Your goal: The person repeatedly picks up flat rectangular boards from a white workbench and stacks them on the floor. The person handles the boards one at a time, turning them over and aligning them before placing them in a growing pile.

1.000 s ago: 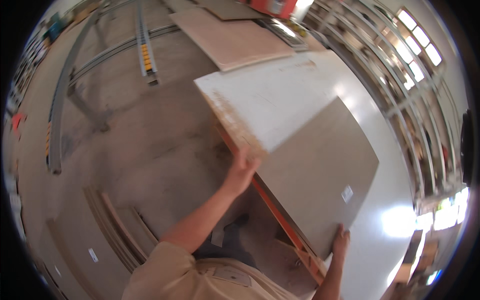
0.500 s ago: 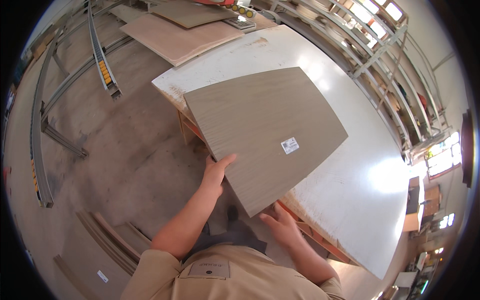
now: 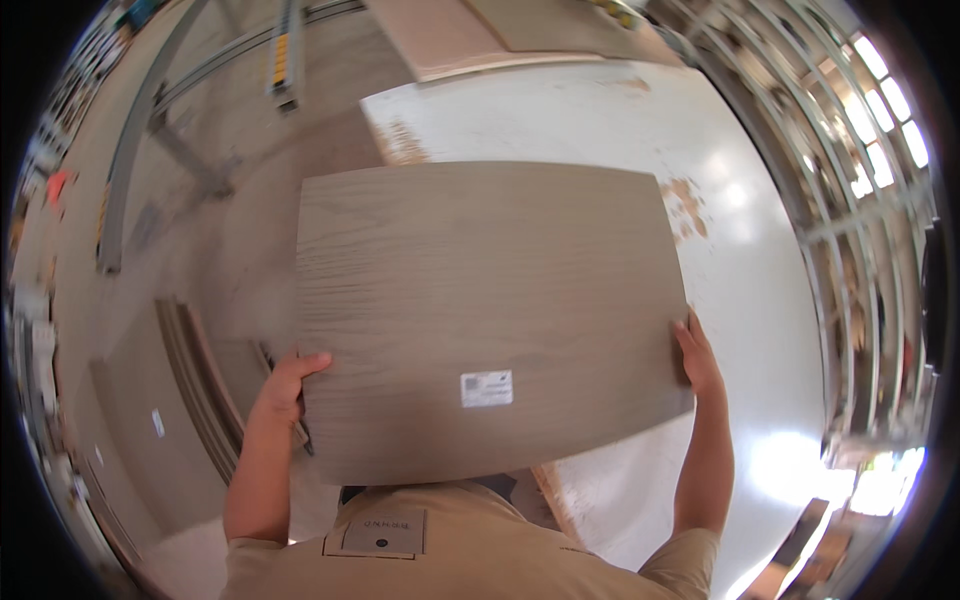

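Note:
A flat grey-brown wood-grain panel [image 3: 480, 270] is held level in front of my body, a white label [image 3: 486, 389] stuck on its upper face near the edge closest to me. My left hand [image 3: 291, 383] grips its left edge, thumb on top and fingers hidden underneath. On the opposite edge my right hand [image 3: 697, 350] has hold too, thumb over the top and the other fingers mostly out of sight. Part of the panel overlaps the white worktable [image 3: 740, 300] in view; whether it touches the table cannot be told.
More boards [image 3: 540, 30] lie across the table's far end. At lower left, several similar panels [image 3: 135, 430] stand or lean together on the floor. Roller rails [image 3: 285, 60] on a metal frame run at far left. A metal rack [image 3: 860, 230] lines the right side.
The panel has turned and come toward my body, off to the left of the table. My right hand has moved from below the near corner to gripping the right edge. The view has swung.

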Demonstrator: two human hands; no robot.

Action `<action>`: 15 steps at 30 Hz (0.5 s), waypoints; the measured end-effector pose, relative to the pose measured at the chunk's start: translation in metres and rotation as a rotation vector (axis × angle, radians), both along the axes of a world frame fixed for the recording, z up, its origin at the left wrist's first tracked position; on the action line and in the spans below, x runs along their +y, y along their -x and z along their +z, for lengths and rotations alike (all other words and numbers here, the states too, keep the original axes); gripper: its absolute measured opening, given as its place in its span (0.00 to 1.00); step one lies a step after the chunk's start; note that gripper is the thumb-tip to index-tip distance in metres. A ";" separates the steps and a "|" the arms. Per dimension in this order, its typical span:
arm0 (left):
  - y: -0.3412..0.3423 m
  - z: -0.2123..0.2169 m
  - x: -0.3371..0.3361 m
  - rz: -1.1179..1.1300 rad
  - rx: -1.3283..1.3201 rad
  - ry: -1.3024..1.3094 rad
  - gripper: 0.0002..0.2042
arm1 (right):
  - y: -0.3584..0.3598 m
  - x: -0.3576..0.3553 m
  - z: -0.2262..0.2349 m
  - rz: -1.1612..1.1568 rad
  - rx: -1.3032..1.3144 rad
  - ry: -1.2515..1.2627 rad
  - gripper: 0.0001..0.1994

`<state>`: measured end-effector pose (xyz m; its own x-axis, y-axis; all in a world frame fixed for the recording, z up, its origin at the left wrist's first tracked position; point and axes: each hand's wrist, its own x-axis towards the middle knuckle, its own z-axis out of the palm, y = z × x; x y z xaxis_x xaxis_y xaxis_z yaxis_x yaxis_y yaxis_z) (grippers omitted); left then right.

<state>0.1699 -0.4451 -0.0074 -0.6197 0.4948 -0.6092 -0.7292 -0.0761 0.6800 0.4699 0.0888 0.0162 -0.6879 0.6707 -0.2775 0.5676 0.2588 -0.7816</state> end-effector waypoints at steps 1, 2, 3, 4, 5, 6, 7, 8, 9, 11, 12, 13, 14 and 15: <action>-0.003 -0.004 -0.012 0.025 -0.048 0.040 0.31 | 0.010 0.001 -0.008 -0.036 0.009 0.147 0.32; -0.005 -0.008 -0.024 0.065 -0.068 0.047 0.29 | 0.019 0.001 -0.012 -0.005 0.075 0.275 0.32; -0.008 -0.014 -0.034 0.098 -0.077 -0.001 0.28 | 0.029 -0.001 -0.013 0.010 0.113 0.280 0.32; -0.008 -0.021 -0.042 0.075 -0.088 0.085 0.27 | 0.043 -0.005 -0.013 0.037 0.148 0.291 0.32; -0.011 -0.028 -0.049 0.030 -0.051 0.041 0.26 | 0.049 -0.008 -0.007 -0.033 0.174 0.413 0.32; -0.011 -0.036 -0.049 0.021 -0.099 0.099 0.26 | 0.059 -0.009 0.000 -0.014 0.194 0.498 0.30; -0.018 -0.041 -0.058 0.066 -0.119 0.116 0.26 | 0.067 -0.023 0.008 -0.149 0.116 0.650 0.29; -0.018 -0.049 -0.053 0.020 -0.083 0.105 0.25 | 0.062 -0.027 0.021 -0.177 0.066 0.704 0.31; -0.020 -0.053 -0.060 0.012 -0.059 0.129 0.24 | 0.060 -0.048 0.032 -0.252 0.138 0.703 0.31; -0.026 -0.061 -0.058 0.113 0.095 -0.048 0.28 | 0.056 -0.075 0.046 -0.334 0.211 0.627 0.32; -0.027 -0.064 -0.055 0.142 0.080 -0.091 0.30 | 0.059 -0.085 0.049 -0.320 0.208 0.618 0.32; -0.031 -0.065 -0.057 0.145 0.118 -0.212 0.32 | 0.060 -0.096 0.051 -0.291 0.203 0.622 0.32; -0.033 -0.066 -0.059 0.156 0.133 -0.199 0.32 | 0.066 -0.104 0.051 -0.263 0.195 0.625 0.32; -0.038 -0.064 -0.062 0.174 0.153 -0.192 0.32 | 0.069 -0.110 0.050 -0.241 0.191 0.624 0.32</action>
